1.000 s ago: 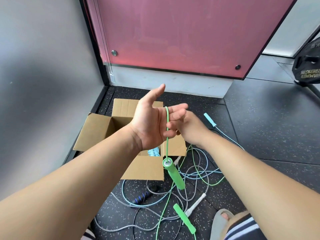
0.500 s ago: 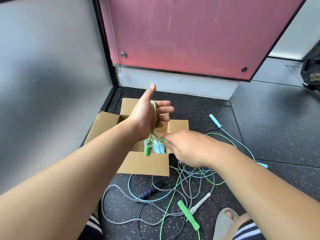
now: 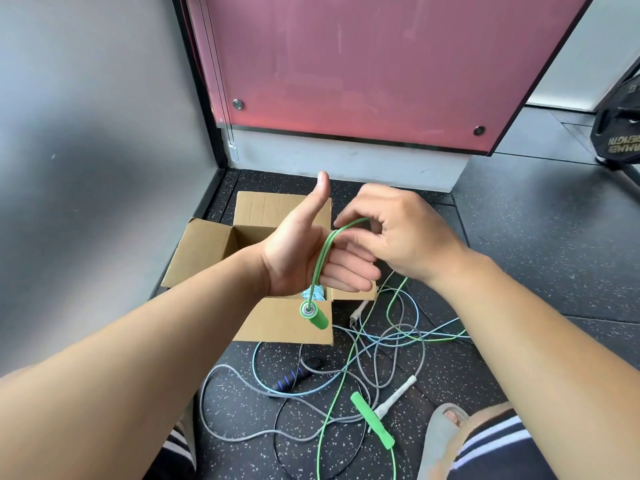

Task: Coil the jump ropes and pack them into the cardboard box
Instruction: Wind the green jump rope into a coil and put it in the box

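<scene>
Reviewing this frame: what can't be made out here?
Head view:
Cardboard box contents: the left hand and forearm cover the opening; only a scrap of blue rope shows.
The right hand and its grip on the green rope: the pinch is tucked inside the curl.
Floor tangle: which cord joins which handle is untraceable.
Weight plate: cut off by the right edge.

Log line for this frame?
step: coiling green rope | left hand: rope looped round | right hand: pinches rope | box: blue rope inside

I've one feed, the head view: it looks forward and steeply down, close on the left hand (image 3: 294, 258) and right hand (image 3: 401, 237), cardboard box (image 3: 277, 323) and floor (image 3: 519, 271) beyond, pink panel (image 3: 363, 64) up top.
</scene>
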